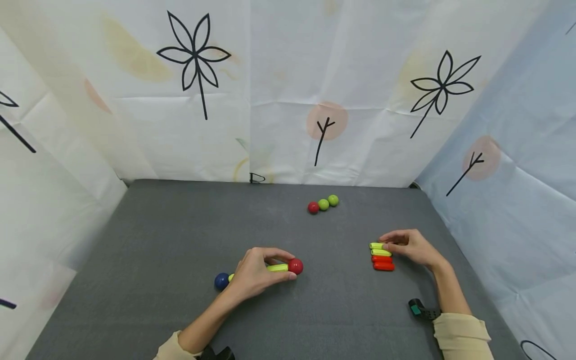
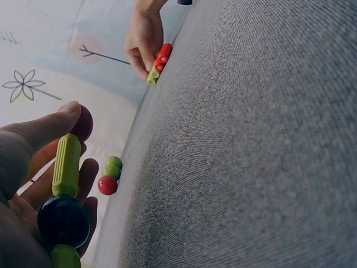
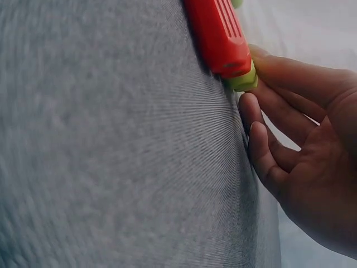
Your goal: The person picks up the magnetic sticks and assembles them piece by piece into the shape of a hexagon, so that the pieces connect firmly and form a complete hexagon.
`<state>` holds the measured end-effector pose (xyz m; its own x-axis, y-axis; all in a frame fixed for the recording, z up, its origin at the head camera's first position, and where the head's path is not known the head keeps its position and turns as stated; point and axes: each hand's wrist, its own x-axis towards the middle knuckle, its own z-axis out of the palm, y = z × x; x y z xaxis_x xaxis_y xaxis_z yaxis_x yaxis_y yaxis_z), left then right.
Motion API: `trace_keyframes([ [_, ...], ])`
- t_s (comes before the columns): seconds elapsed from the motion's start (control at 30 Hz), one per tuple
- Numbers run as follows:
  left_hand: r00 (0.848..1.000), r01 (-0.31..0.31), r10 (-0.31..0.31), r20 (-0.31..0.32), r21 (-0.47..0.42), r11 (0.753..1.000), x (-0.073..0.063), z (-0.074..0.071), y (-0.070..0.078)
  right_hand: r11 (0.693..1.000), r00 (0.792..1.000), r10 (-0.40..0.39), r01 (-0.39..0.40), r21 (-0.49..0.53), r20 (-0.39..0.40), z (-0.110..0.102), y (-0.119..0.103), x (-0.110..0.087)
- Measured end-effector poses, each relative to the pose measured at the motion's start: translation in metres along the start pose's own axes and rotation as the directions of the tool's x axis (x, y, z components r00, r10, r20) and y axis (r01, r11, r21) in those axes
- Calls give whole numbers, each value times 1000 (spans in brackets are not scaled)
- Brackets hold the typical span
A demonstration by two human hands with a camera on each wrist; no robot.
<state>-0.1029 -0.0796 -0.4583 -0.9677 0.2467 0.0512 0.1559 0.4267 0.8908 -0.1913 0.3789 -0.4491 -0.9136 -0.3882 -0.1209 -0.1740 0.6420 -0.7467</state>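
Note:
My left hand (image 1: 257, 272) holds a toy chain of balls and rods. A red ball (image 1: 295, 266) sits at its far end between thumb and fingers, joined to a yellow-green rod (image 2: 66, 164). In the left wrist view a dark blue ball (image 2: 63, 220) follows, then another yellow-green rod (image 2: 66, 257). The head view shows a blue ball (image 1: 221, 281) at the near end; the hand hides the chain's middle. At the right, my right hand (image 1: 413, 246) pinches the farthest yellow-green rod (image 1: 376, 246) of a short row. Beside that rod lie another yellow-green rod (image 1: 381, 253) and two red rods (image 1: 383, 267).
Toward the back of the grey table (image 1: 180, 230), a loose red ball (image 1: 313, 207) and two green balls (image 1: 323, 204) lie in a line. Patterned white cloth (image 1: 288, 75) hangs behind and at both sides. A black strap (image 1: 423, 310) is on the right wrist.

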Motion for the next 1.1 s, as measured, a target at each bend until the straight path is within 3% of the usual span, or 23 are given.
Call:
trace_keyframes([
  [0.23,1000,1,-1,-3,0,1000,1,1,-1,1000,999,-7,6,-27,-31,1,-3,1],
  [0.43,1000,-1,1,-5,1,1000,1,0,0,1000,998,-4,5,6,-60,5,-19,2],
  [0.7,1000,9,-9,-8,9,1000,0,1,0,990,991,-113,119,80,-75,26,-54,3],
  [0.87,1000,9,-9,-8,8,1000,0,1,0,974,976,-202,209,90,-83,45,-78,7],
  [1.1,1000,8,-8,-6,7,1000,0,1,1,936,950,-310,312,166,-35,73,-108,10],
])
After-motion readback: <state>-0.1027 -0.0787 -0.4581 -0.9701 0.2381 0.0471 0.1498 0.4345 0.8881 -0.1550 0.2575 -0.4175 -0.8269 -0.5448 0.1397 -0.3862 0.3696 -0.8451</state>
